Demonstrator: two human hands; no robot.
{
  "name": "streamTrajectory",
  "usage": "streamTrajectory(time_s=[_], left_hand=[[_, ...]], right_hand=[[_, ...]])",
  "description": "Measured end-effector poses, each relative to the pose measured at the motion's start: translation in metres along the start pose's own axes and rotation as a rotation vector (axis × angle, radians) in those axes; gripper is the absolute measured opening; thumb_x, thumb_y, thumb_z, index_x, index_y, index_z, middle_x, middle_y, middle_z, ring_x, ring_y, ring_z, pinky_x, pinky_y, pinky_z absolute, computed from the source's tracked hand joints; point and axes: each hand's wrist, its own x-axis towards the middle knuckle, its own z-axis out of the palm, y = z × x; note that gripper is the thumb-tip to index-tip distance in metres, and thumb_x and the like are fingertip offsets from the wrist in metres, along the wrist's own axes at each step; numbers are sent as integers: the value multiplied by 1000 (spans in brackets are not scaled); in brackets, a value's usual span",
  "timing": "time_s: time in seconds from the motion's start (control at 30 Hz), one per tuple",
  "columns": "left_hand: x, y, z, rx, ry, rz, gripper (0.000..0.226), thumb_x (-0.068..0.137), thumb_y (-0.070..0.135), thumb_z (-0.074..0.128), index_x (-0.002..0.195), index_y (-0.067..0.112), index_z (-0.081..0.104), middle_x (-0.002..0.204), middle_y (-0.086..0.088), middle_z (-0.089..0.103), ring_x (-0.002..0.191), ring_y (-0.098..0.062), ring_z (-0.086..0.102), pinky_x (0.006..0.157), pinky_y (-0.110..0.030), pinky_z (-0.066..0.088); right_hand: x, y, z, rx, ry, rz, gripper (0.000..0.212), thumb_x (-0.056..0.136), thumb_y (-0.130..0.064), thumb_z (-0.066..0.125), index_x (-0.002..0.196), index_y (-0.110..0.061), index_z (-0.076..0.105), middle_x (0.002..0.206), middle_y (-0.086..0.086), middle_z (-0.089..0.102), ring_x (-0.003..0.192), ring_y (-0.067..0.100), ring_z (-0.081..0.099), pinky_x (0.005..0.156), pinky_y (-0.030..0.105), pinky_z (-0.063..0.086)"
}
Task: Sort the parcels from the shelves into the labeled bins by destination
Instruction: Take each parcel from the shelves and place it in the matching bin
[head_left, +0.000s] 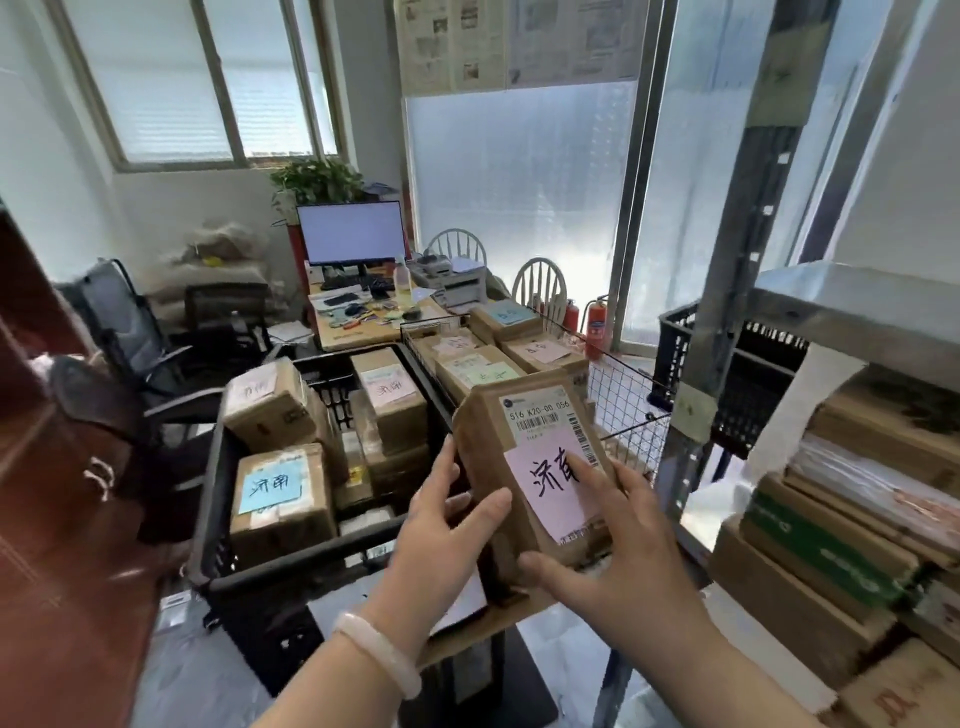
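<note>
While the left hand (441, 525) and right hand (618, 545) both grip it, the brown parcel (498, 452) is up off every surface, tilted, label face toward the camera; left hand holds its left edge, thumb across the front, fingers wrapped behind; right hand clasps the lower right corner, thumb under the bottom edge, index finger pressing on the pink note (545, 499) with handwritten characters; printed barcode label (540, 415) sits above that note; pale bracelet (379, 649) on the left wrist.

In view the parcel overlaps the right side of the black crate (291, 561) and the near end of the wire basket (623, 384); touching neither as far as can be told.

Black crate holds several taped boxes; one near the front has a blue note (272, 486), others pink notes; wire basket holds boxes with pink, green and blue notes.

Metal shelf (831, 306) at right; stacked parcels (831, 551) on it, flat, edges outward; another black crate (748, 374) behind the shelf post.

Background: desk with monitor (350, 234), office chair (130, 322), two fire extinguishers (595, 327) by the glass.
</note>
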Motion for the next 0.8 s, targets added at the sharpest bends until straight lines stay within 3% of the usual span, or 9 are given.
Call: streamTrajectory(time_s=[0.13,0.3,0.43,0.8], left_hand=[[41,-10,-78,155,114,46,70,89,56,60,149,51,23,149,12,34,131,-9,40,103,-35,39],[75,-19,-159,169,236,54,66,84,60,56,144,50,32,143,7,47,129,-11,47,105,-34,37],[93,-29,-204,229,261,57,60,93,55,49,148,44,30,154,5,34,128,-6,40,109,-33,32],[124,-49,-238,292,195,22,51,99,49,45,147,49,29,154,8,32,127,-4,38,103,-33,32]], right_hand=[[47,-36,48,-40,-49,-12,93,59,-77,70,138,-66,23,150,-23,11,142,8,14,112,40,29],[92,-74,112,-54,-161,3,92,63,-77,67,139,-64,18,154,-17,9,145,15,11,116,48,28],[125,-93,158,-194,-291,40,95,69,-77,63,147,-54,14,158,-8,8,145,22,11,115,47,28],[156,-89,230,-494,-642,242,103,66,-79,65,151,-42,19,148,3,21,133,27,33,103,42,43]])
